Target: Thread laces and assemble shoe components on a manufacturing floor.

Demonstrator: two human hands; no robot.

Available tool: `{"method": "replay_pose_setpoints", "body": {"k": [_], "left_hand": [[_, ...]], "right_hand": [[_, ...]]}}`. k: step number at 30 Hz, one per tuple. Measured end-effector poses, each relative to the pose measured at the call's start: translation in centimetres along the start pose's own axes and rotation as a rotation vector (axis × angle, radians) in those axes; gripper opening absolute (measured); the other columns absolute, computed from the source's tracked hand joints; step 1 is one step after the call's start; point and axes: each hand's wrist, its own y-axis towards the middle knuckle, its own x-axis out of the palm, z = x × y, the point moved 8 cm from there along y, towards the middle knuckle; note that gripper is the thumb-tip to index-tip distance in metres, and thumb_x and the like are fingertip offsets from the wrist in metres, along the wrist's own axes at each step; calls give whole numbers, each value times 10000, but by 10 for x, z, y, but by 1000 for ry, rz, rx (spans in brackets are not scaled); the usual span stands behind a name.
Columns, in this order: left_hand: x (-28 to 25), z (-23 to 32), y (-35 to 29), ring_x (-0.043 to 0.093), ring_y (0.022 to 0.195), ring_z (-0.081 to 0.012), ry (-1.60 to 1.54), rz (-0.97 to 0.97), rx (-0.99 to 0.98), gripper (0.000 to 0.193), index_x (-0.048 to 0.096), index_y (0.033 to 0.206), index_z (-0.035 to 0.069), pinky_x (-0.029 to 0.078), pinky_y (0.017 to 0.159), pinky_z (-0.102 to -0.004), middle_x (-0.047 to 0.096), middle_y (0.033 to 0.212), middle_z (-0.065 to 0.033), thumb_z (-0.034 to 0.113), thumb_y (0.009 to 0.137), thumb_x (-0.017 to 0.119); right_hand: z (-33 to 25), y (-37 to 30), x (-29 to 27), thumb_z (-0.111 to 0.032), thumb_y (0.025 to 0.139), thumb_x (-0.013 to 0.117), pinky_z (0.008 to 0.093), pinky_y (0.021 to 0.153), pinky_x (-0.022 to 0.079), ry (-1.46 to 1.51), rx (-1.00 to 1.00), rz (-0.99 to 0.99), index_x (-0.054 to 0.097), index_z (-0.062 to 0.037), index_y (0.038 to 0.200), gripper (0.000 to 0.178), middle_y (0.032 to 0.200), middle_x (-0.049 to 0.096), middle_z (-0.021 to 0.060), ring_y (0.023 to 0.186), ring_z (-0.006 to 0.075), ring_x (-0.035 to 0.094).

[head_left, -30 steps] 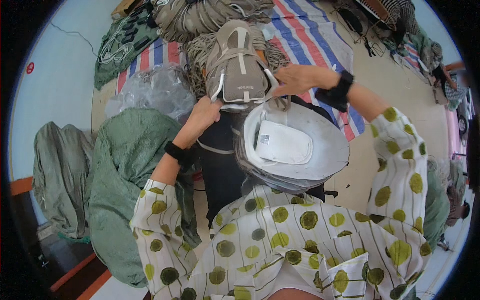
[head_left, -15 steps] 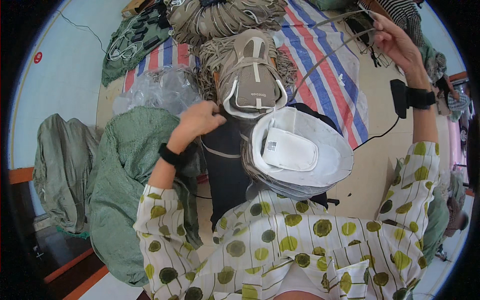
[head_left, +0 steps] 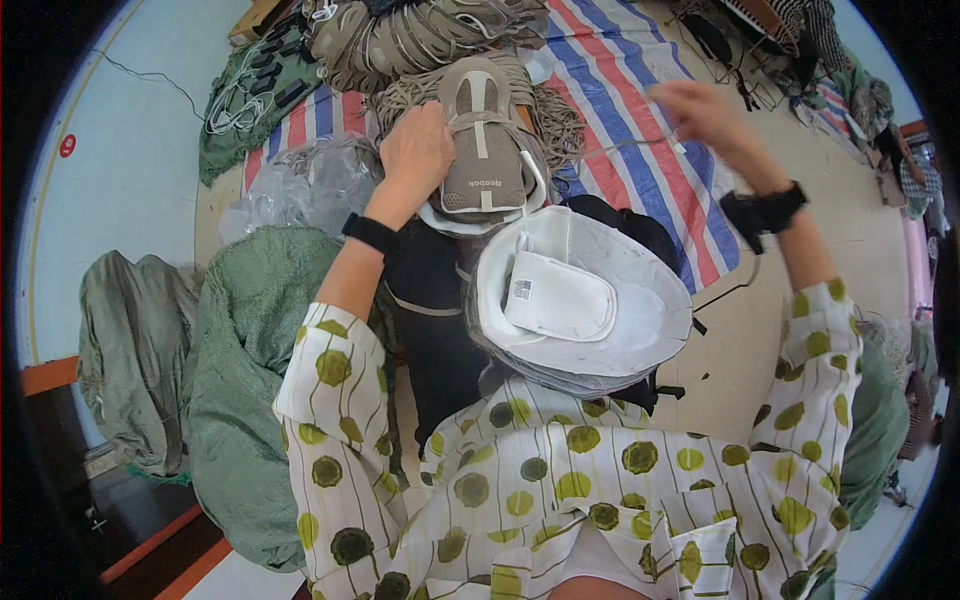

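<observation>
A taupe shoe upper (head_left: 482,150) with a pale-striped tongue and white lining lies in front of me, a flat lace (head_left: 478,121) across it. At its left edge my left hand (head_left: 418,150) is closed, its fingertips hidden, so what it grips cannot be made out. To the right of the upper, my right hand (head_left: 705,115) is raised and smeared by motion. It is closed on a taupe shoelace (head_left: 622,147) that runs back to the upper. Nearer my lap sits a nested stack of white-lined shoe uppers (head_left: 655,300), with a white padded piece (head_left: 562,295) inside the top one.
Several taupe uppers (head_left: 400,45) and bundled laces (head_left: 560,125) lie beyond, on a striped sheet (head_left: 640,90). Clear plastic bags (head_left: 300,190) and a green woven sack (head_left: 260,400) are at my left. A greyish covered object (head_left: 135,350) stands farther left.
My left hand has moved forward and right, onto the upper's left edge. My right hand has come lower and inward, and the lace's wide loop has shrunk. The view has shifted slightly.
</observation>
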Motion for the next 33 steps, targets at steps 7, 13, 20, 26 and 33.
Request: {"method": "replay_pose_setpoints", "body": {"k": [7, 13, 20, 26, 33], "left_hand": [[3, -4, -11, 549, 780, -355, -39, -64, -102, 171, 480, 860, 50, 437, 654, -446, 541, 810, -169, 195, 794, 542], [-3, -1, -41, 524, 815, -353, -117, 90, -54, 174, 473, 896, 55, 433, 676, -435, 515, 846, -158, 173, 796, 553], [-9, 4, -31, 532, 740, -342, -166, 147, 33, 146, 479, 864, 50, 432, 628, -435, 522, 767, -125, 150, 787, 552], [14, -53, -21, 575, 548, -203, -848, -236, -287, 157, 523, 836, 33, 442, 512, -329, 538, 606, -79, 184, 830, 479], [-3, -6, -15, 581, 738, -295, -477, -97, -142, 258, 597, 836, 42, 456, 664, -383, 605, 784, -139, 270, 715, 607]], "right_hand": [[-5, 30, 165, -331, 751, 563, 338, 514, 455, -548, -13, -350, 611, 40, 825, 382, 617, 563, 135, 559, 228, 574], [-29, -13, 174, -166, 738, 516, 412, 498, 454, -845, -507, -142, 512, 90, 1025, 384, 586, 552, 192, 535, 353, 573], [-29, -20, 175, -106, 772, 532, 360, 485, 430, -1024, -572, -153, 455, 65, 1160, 430, 602, 524, 173, 533, 298, 553], [-52, 0, 94, -196, 839, 507, 264, 598, 458, -256, -304, -135, 563, -20, 1090, 312, 812, 595, 114, 655, 157, 549], [45, 4, -141, -21, 836, 519, 149, 568, 386, 827, -24, 236, 396, 23, 1257, 441, 799, 525, -13, 590, 42, 404]]}}
